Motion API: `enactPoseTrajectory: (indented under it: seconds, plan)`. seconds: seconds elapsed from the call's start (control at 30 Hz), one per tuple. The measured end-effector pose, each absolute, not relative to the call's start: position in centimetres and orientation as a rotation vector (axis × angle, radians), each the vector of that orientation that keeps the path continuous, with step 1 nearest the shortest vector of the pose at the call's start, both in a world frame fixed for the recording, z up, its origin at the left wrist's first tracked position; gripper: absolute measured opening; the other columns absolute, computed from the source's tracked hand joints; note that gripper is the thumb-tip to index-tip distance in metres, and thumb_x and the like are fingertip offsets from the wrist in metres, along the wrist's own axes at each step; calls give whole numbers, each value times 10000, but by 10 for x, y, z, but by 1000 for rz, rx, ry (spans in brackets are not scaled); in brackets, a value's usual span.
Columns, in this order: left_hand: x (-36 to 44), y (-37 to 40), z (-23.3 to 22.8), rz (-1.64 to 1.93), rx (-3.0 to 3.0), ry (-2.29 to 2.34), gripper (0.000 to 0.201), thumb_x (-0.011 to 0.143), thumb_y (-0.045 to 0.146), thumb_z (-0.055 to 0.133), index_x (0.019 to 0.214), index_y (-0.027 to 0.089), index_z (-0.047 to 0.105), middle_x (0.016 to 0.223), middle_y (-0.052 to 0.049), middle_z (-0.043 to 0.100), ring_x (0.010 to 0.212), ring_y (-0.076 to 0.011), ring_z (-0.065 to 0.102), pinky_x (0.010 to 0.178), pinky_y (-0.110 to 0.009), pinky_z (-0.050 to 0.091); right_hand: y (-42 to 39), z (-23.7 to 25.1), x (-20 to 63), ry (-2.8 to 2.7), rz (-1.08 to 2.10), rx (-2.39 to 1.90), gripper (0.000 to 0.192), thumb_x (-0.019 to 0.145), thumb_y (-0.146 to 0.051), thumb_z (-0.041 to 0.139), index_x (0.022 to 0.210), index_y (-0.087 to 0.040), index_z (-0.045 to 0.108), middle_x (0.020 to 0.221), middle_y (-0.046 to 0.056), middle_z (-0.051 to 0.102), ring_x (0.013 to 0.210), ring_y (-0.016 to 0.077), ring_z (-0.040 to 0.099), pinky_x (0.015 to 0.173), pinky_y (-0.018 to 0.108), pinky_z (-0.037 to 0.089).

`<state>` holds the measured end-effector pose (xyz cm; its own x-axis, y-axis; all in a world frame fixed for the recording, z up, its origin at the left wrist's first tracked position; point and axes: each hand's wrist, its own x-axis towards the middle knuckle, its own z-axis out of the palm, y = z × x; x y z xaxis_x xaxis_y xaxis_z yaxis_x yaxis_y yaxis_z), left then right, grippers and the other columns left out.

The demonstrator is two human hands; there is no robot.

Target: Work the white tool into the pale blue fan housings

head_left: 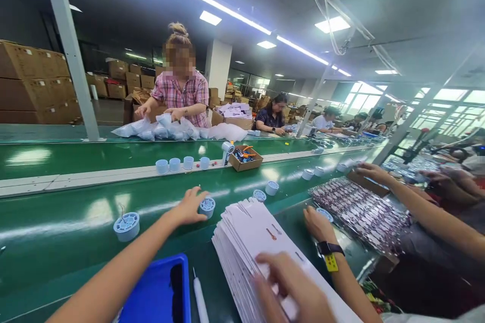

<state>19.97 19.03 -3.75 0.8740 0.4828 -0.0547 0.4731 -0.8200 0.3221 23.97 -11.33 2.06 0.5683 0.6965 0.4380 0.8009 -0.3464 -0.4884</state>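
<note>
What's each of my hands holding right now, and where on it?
Left hand grips a small blue round part by its side; right hand rests on the white card stack.

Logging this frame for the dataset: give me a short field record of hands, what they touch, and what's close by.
left hand: reaching onto the green conveyor, fingers on a round blue-white part
right hand: resting on the stack of white cards, fingers bent
near left arm: blue tray; white pen
also on belt: another round part
co-worker's hand: with a wristwatch, beside the card stack
</note>
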Motion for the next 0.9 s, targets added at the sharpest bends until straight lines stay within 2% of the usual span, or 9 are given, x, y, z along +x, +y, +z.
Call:
enactPoseTrajectory:
  seconds: [0.07, 0.17, 0.23, 0.33, 0.43, 0.53, 0.6, 0.77, 0.9]
  plan:
    - [225, 182, -44, 42, 2674, 624, 752, 615, 346, 721, 1321, 211, 501, 1422, -148, 429, 1317, -305, 383, 1035, -377, 354, -97, 60, 305, -1088, -68, -2331, 335, 916, -465, 396, 982, -239, 634, 641, 17, 608, 602, 182, 582, 610, 276, 454]
    - [236, 177, -44, 85, 2590, 575, 605, 641, 295, 685, 1214, 141, 565, 1220, -163, 577, 1121, -288, 556, 953, -364, 427, -46, 75, 393, -938, 137, -2552, 294, 948, -357, 402, 969, -183, 638, 947, 96, 678, 871, 199, 624, 764, 293, 469]
    - [221, 176, -37, 178, 2528, 589, 568, 671, 306, 655, 1202, 129, 554, 1191, -165, 583, 1092, -291, 564, 956, -384, 423, -12, 58, 431, -886, 247, -2642, 254, 940, -346, 490, 1035, -152, 623, 1005, 98, 664, 894, 188, 628, 794, 324, 494]
    - [166, 172, -24, 351, 2377, 657, 558, 729, 441, 615, 1218, 187, 524, 1197, -127, 579, 1103, -287, 547, 967, -401, 416, 19, 18, 454, -873, 405, -2731, 310, 917, -383, 567, 1115, -145, 586, 1042, 60, 636, 851, 163, 636, 750, 353, 542]
    - [93, 157, -16, 522, 1861, 714, 572, 660, 516, 708, 1128, 233, 539, 984, -62, 641, 842, -248, 607, 767, -368, 501, 27, -1, 456, -1004, 431, -2715, 249, 904, -336, 599, 1058, -140, 604, 1003, 44, 637, 826, 152, 635, 724, 332, 549]
    - [39, 128, -7, 722, 1217, 748, 606, 598, 545, 781, 1075, 259, 538, 904, -29, 649, 765, -217, 627, 689, -338, 530, 32, 15, 452, -1199, 334, -2553, 160, 891, -276, 607, 971, -138, 608, 895, 24, 639, 760, 135, 626, 692, 297, 526]
    - [25, 108, 4, 807, 868, 769, 581, 611, 578, 766, 1031, 229, 566, 917, -51, 662, 743, -215, 647, 688, -362, 556, 37, 37, 438, -1286, 267, -2394, 176, 875, -248, 587, 999, -123, 578, 828, 34, 637, 706, 140, 620, 646, 276, 496]
    - [41, 70, 33, 828, 518, 630, 480, 920, 523, 387, 1012, 115, 624, 880, -115, 685, 611, -172, 644, 548, -314, 559, 17, 91, 334, -1499, 161, -1834, 520, 784, -301, 627, 1252, -178, 438, 1071, 85, 621, 809, 179, 631, 687, 296, 501]
    - [55, 42, 43, 815, 291, 573, 479, 945, 516, 326, 921, 149, 633, 758, -61, 684, 612, -180, 655, 538, -320, 555, -37, 96, 225, -1612, -37, -1524, 380, 839, -410, 613, 1170, -246, 527, 1140, 89, 620, 977, 223, 629, 756, 334, 538]
